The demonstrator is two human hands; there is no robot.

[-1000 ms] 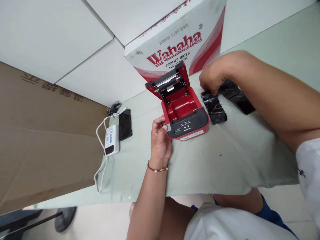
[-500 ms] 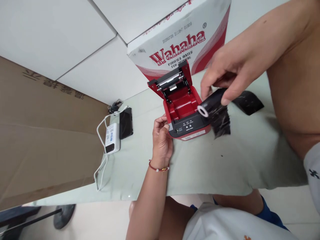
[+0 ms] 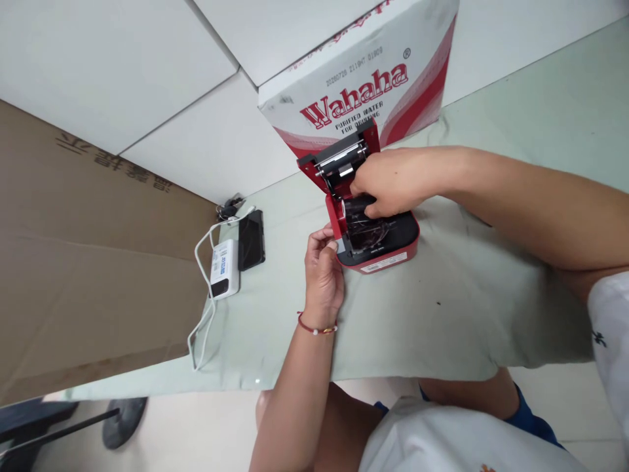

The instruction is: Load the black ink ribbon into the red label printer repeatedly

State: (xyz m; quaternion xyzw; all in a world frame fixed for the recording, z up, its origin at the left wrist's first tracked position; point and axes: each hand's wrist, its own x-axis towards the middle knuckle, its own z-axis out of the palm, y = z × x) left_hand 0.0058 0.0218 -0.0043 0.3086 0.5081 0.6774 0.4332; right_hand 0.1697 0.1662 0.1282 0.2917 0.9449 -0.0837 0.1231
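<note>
A small red and black label printer (image 3: pixel 377 263) stands on the cloth with its lid (image 3: pixel 339 154) raised. My left hand (image 3: pixel 324 269) grips the printer's near left corner between thumb and fingers. In the red compartment is a glossy black roll (image 3: pixel 354 208) with a white core. My right hand (image 3: pixel 396 180) holds this roll from the right, fingers closed over it and partly hiding it. The roll's loose end lies over the printer's black front panel. Whether the roll rests fully on the compartment floor, I cannot tell.
Behind the printer stands a Wahaha water carton (image 3: pixel 363 85) against the white wall. To the left lie a black phone (image 3: pixel 251 240), a white power bank (image 3: pixel 225 267) with a white cable, and keys (image 3: pixel 228 208). A large brown cardboard box (image 3: pixel 98 262) borders the table's left side.
My right hand has carried the black roll left from beside the printer into its compartment. Its loose end now lies over the front panel. My left hand keeps its grip on the printer.
</note>
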